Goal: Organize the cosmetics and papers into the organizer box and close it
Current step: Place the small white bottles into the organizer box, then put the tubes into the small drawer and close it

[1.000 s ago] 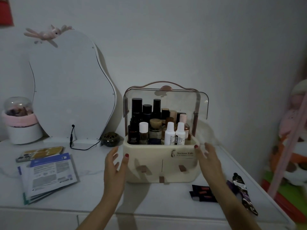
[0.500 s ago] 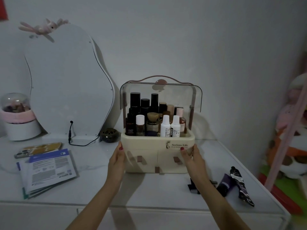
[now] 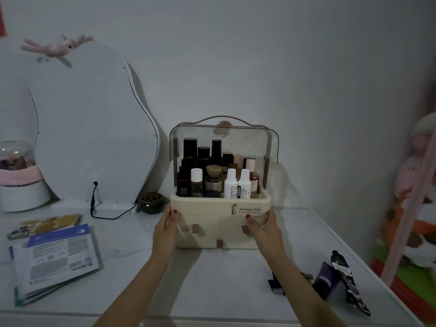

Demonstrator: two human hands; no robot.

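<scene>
Holding the organizer box (image 3: 220,223) by its two sides: our left hand (image 3: 165,228) grips the left corner, our right hand (image 3: 264,228) the right, thumbs on the front. The box stands toward the back of the white table (image 3: 224,279), its top tray full of bottles (image 3: 217,178), clear lid (image 3: 224,147) raised. Step, as we judge it: positioning the box before loading. Next: fetch the papers (image 3: 56,260) at left and the tubes (image 3: 342,282) at right. Room: open table in front; mirror (image 3: 89,128) close at left, table edge near the tubes.
</scene>
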